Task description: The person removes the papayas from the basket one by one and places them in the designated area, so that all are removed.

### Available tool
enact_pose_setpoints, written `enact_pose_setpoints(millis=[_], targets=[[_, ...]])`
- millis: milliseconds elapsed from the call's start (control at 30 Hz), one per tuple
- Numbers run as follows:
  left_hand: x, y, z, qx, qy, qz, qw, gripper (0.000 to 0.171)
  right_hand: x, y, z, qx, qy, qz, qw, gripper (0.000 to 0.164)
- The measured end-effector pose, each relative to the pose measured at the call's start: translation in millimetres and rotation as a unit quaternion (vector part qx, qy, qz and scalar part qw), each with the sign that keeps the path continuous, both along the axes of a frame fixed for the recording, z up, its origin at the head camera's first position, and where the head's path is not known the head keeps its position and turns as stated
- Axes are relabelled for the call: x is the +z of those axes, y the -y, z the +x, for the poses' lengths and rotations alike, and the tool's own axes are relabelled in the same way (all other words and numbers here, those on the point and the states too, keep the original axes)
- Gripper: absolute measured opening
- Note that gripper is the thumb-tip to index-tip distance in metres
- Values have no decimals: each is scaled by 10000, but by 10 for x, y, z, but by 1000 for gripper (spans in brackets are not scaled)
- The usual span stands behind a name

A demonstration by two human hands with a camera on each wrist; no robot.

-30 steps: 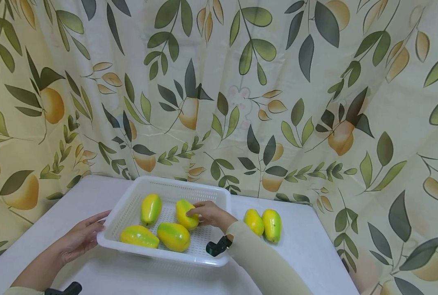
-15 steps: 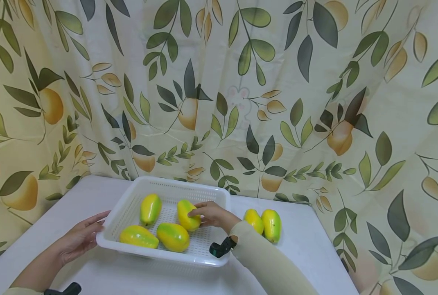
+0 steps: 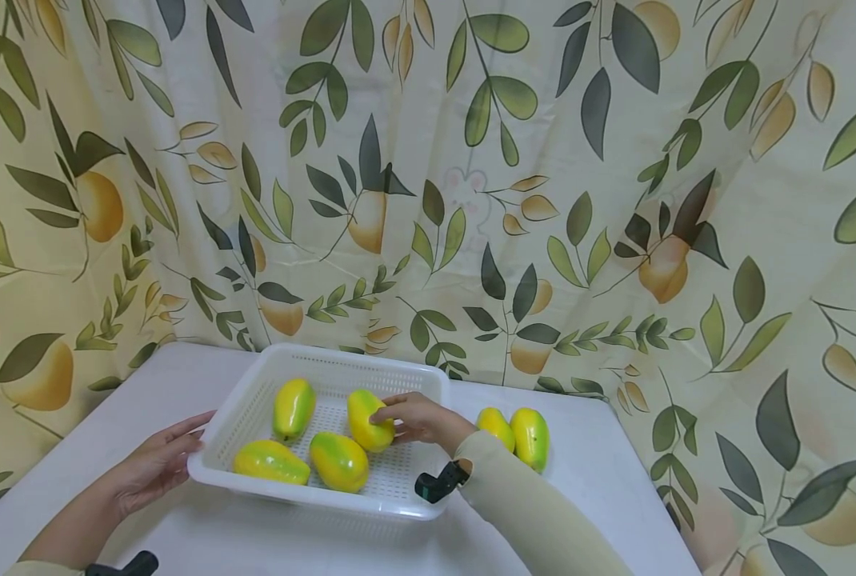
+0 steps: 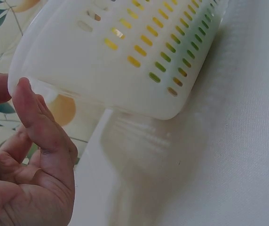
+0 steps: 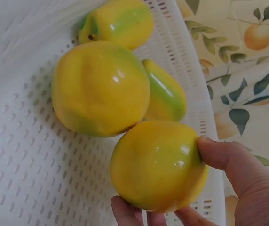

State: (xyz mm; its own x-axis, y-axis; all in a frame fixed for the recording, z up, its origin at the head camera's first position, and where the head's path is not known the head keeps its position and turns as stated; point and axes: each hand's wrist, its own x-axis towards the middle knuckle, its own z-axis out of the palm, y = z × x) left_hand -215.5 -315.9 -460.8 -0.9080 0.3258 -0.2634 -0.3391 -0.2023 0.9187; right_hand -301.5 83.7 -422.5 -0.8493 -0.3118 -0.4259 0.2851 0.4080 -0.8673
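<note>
Leaf-print curtain [image 3: 428,120], white table [image 3: 586,448], and one small shift to the right

The person's right hand [image 3: 422,419] holds a yellow-green fruit [image 3: 366,424] inside the white basket [image 3: 327,498], the thumb on one side and the fingertips curled against the other. Over the last second this hand and its fruit have edged slightly rightward. The left hand [image 3: 156,462] pinches the rim at the basket's left end, and neither it nor the basket has visibly shifted.

Nearest the held fruit is the front-middle fruit [image 3: 338,462], which seems to have turned a little in the past half second; the right wrist view shows the two meeting or almost meeting. Further left in the basket lie the front-left fruit [image 3: 271,464] and the back-left fruit [image 3: 294,409], both where they were.

Beyond the basket, on the table to its right, two more fruits lie side by side: a rounder-looking one [image 3: 495,429], partly hidden by the right sleeve [image 3: 536,504], and a longer-looking one [image 3: 531,440].

So slight a change suggests fine adjustment of the fruit's place among its neighbours; with the grip not yet released, that fruit appears unsettled, and the outside pair remains unhandled.
</note>
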Motion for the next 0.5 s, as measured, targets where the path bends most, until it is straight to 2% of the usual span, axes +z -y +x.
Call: enact_pose_setpoints(millis=[500], targets=[[-8,1,-7,18,-88,-93,9999,37,130,-63,14,101,33,6,9999,62]])
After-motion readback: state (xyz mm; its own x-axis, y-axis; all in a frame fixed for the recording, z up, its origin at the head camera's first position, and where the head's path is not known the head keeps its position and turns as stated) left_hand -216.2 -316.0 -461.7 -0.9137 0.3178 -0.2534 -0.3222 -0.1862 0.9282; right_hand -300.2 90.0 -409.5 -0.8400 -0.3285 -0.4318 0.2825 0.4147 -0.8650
